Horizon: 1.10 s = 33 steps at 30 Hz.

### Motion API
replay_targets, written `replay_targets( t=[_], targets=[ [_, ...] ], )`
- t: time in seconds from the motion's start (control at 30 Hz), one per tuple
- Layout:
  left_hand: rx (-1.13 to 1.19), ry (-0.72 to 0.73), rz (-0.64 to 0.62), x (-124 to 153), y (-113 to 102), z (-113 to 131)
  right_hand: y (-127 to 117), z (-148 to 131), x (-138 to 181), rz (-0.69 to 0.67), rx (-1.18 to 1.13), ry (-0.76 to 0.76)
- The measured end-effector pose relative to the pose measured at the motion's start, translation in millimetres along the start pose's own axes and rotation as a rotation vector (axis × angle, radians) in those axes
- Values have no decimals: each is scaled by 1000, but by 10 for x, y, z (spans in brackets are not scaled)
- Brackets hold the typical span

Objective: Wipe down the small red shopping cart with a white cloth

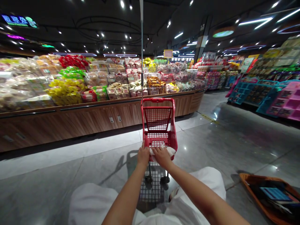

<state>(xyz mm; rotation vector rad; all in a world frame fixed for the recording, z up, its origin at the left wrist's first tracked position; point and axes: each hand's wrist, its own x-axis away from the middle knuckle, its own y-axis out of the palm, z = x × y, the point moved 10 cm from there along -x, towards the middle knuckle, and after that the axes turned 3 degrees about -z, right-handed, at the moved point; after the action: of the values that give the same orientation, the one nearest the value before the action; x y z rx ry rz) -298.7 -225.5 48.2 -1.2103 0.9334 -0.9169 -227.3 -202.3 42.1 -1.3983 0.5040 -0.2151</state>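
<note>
A small red shopping cart (159, 135) with grid panels stands on the floor right in front of me, between my knees. My left hand (143, 155) grips the left side of its near edge, with a finger stretched up along the frame. On that same edge, a little to the right, my right hand (162, 156) presses a crumpled white cloth (172, 151) against the red plastic. The cloth sticks out on both sides of the fingers, and part of it is hidden under the palm. A thin upright pole (142, 50) rises from the cart's left side.
Behind the cart runs a long wooden display counter (93, 114) heaped with bagged goods. An orange basket (255, 200) holding dark items and a blue packet lies on the floor at lower right. Pink and blue racks (283, 100) stand farther right.
</note>
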Motion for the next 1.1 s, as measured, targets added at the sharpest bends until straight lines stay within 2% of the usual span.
replay_targets(
  t=[0.07,0.2,0.3,0.37,0.53,0.63,0.7,0.83,0.93,1.1],
  targets=[
    [-41,13,-23,19,-32,-60,1,78,77,-22,1,-57],
    [-58,3,-70,44,-75,-189,-52,450,341,-24,20,-119],
    [-34,-18,-83,42,-67,-204,-59,547,394,6,42,-91],
    [-25,-43,-75,39,-54,-192,-33,468,318,33,40,-24],
    [-35,-42,-47,49,-39,-145,58,-21,34,114,-35,25],
    [-33,-42,-60,63,-29,-166,124,-149,-38,136,-64,-46],
    [-27,-31,-63,58,-19,-154,169,-136,-48,127,-77,-128],
    [-7,-46,-50,-8,21,-28,181,146,-50,78,-89,-174],
    [11,-55,-46,-61,69,184,81,431,-16,44,-100,-175],
    [111,-8,19,-16,120,552,-120,995,128,33,-79,9]
  ],
)
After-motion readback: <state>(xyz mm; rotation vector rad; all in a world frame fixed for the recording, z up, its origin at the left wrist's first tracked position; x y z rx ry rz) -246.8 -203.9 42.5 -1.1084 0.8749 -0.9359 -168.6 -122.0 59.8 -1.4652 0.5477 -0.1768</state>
